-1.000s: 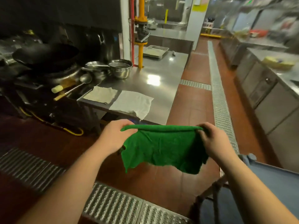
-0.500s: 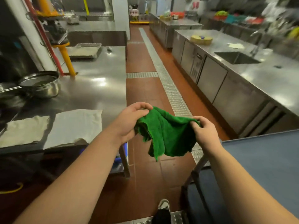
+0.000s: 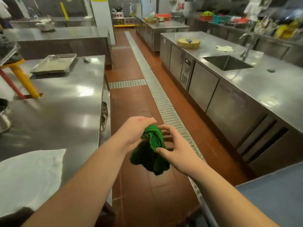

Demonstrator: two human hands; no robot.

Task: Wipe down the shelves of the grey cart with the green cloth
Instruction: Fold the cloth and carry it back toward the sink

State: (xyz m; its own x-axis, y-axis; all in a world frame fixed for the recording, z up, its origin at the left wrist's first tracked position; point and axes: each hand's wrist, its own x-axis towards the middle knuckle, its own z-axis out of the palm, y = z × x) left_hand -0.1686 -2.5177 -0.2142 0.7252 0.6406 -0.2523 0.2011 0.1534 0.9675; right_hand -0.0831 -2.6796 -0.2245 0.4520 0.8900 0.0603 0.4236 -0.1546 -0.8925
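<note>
**Head view: green cloth bunched between 2 hands over the aisle**

Head camera looks down a kitchen aisle with a red tile floor [image 3: 141, 102] and a long metal drain grate [image 3: 165, 104] running away from us. Both bare arms reach out in front. The green cloth [image 3: 151, 149] hangs in the air between the hands, above the floor, touching no surface. It is gathered into a loose bunch: the top is twisted into tight bright-green folds, while the lower part droops in a darker, fuzzy lump with a ragged bottom edge.

The left hand [image 3: 136, 133] grips the cloth at its upper end, fingers laid over the top of the folds. The right hand [image 3: 178, 148] holds the cloth from the other side, thumb pressed on the fabric and fingers spread round it.

At lower right, the blue-grey top of the grey cart [image 3: 277, 199] shows, well apart from the cloth. On the left stands a steel table [image 3: 68, 112] with a white towel [image 3: 31, 176] and a metal tray [image 3: 55, 63]. On the right runs a steel counter [image 3: 268, 89] with a sink [image 3: 227, 63].
</note>
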